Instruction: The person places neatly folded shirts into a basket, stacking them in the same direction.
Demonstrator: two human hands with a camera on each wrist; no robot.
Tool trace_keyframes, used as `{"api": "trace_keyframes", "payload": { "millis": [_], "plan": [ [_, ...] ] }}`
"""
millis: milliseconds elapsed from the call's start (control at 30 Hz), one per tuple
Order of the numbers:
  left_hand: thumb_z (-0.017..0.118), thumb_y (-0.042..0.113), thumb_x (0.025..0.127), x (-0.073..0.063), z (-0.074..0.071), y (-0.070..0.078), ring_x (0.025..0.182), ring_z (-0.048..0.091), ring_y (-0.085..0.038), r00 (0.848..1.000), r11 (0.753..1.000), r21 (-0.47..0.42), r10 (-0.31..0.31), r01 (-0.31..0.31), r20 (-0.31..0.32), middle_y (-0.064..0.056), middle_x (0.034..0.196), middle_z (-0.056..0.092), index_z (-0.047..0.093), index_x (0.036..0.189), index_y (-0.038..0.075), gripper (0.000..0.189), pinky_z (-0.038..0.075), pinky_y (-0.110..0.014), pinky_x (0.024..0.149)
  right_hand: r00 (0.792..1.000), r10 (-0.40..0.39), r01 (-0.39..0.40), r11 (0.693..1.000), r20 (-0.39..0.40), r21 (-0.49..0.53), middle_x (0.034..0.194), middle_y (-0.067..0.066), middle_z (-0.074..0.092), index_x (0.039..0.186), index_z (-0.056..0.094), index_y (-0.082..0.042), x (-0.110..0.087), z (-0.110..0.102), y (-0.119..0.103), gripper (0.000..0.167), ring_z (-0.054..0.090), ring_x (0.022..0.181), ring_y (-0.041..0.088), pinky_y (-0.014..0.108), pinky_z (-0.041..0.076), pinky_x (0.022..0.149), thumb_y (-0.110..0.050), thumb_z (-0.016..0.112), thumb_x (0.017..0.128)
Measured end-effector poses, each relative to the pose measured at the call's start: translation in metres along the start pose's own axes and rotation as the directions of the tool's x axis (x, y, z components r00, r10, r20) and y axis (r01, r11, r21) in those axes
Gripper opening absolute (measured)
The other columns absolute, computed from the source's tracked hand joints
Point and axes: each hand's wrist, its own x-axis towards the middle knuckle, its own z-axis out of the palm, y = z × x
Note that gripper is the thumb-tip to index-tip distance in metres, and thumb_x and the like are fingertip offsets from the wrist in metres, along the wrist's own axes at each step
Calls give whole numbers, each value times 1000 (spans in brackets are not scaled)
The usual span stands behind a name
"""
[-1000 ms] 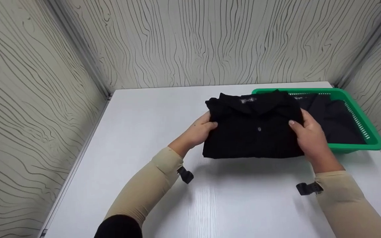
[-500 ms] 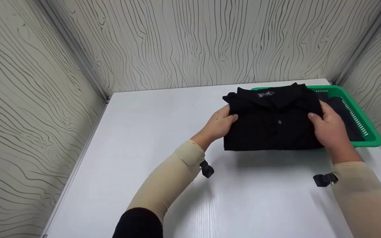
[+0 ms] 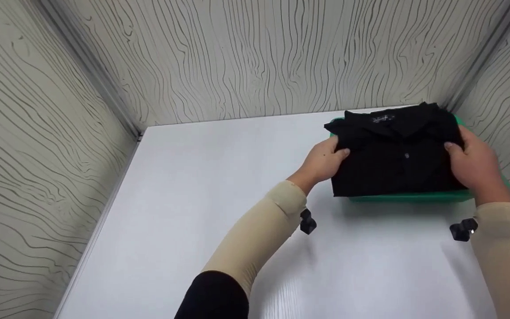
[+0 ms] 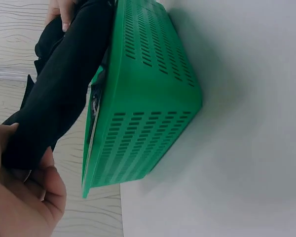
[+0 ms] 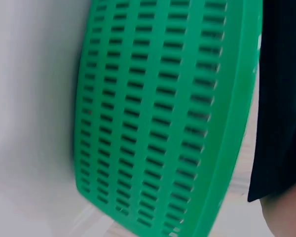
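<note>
A folded black shirt [image 3: 392, 164] with a collar and a small button is held level by its two sides. My left hand [image 3: 326, 161] grips its left side, thumb on top; in the left wrist view the fingers curl beneath the cloth. On the opposite side my right hand [image 3: 476, 159] pinches the shirt the same way, thumb over the top. Directly under the shirt stands a green slotted basket [image 4: 143, 98], mostly covered by it in the head view. Through the left wrist view, the shirt appears just above the basket's rim, with dark cloth [image 4: 96, 94] partly showing inside.
The basket stands on a white table [image 3: 184, 199], in its far right corner. Wood-patterned panels [image 3: 237, 57] rise behind the table and at both sides, close to the basket at the right.
Both hands have carried the folded shirt to the right and slightly away, from beside and partly over the basket to above it. Neither grip has changed.
</note>
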Motion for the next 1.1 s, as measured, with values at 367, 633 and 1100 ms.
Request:
{"api": "trace_keyframes", "payload": {
  "millis": [367, 633, 1100],
  "plan": [
    [52, 35, 107, 29, 31, 29, 139, 38, -1, 997, 985, 158, -72, 73, -10, 12, 154, 44, 43, 154, 22, 50, 35, -23, 110, 980, 168, -173, 984, -108, -37, 156, 30, 33, 161, 24, -11, 6, -8, 26, 56, 31, 139, 54, 67, 25, 110, -31, 33, 109],
    [54, 38, 106, 41, 55, 29, 108, 60, -4, 996, 937, 347, -15, 44, -86, 9, 118, 66, 62, 127, 25, 26, 48, -23, 92, 967, 222, -227, 974, -125, -25, 156, 28, 33, 161, 26, -10, 9, -6, 36, 54, 29, 141, 52, 66, 25, 111, -28, 32, 110],
    [52, 32, 107, 39, 76, 3, 109, 45, -10, 982, 768, 634, 41, 87, -184, 14, 117, 64, 61, 124, 30, 19, 37, -34, 92, 955, 282, -293, 946, -91, -143, 155, 34, 28, 161, 17, -5, 13, 10, 38, 59, 25, 138, 58, 66, 6, 114, -19, 33, 106]
  ]
}}
